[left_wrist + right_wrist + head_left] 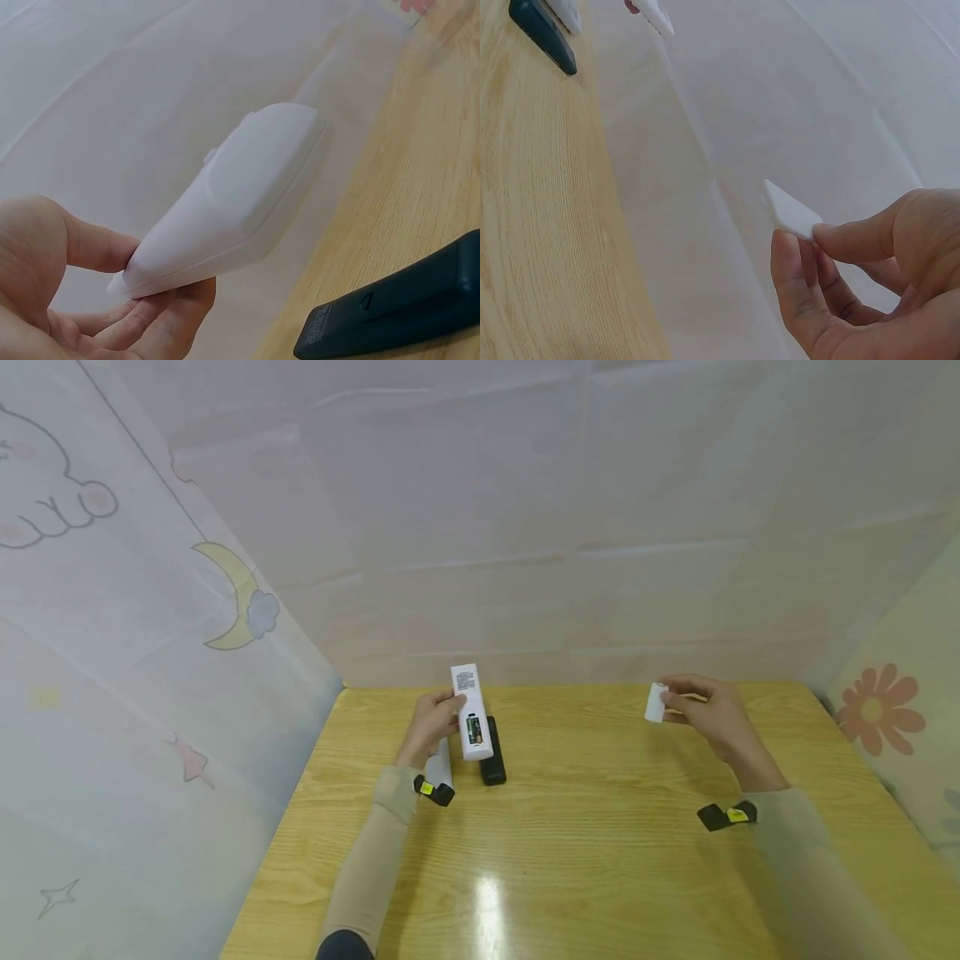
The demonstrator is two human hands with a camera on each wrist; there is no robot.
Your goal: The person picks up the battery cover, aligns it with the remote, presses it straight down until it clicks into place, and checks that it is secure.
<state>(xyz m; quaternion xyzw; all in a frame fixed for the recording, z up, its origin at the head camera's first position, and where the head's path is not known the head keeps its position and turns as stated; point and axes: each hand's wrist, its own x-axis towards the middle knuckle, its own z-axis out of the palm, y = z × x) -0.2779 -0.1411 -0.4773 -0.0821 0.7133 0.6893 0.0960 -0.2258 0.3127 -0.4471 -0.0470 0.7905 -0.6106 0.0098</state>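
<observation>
My left hand grips a white remote control between thumb and fingers, its back turned up. The battery compartment is uncovered, with batteries showing inside. In the left wrist view the remote appears tilted, seen from its side and end. Well off to the right, my right hand pinches a small white battery cover between thumb and fingertips. The right wrist view shows this cover nearly edge-on, held above the table.
A black remote lies face down on the wooden table beside the held remote. Another white remote lies partly hidden under my left hand and wrist. Pale cloth walls stand behind and at the sides.
</observation>
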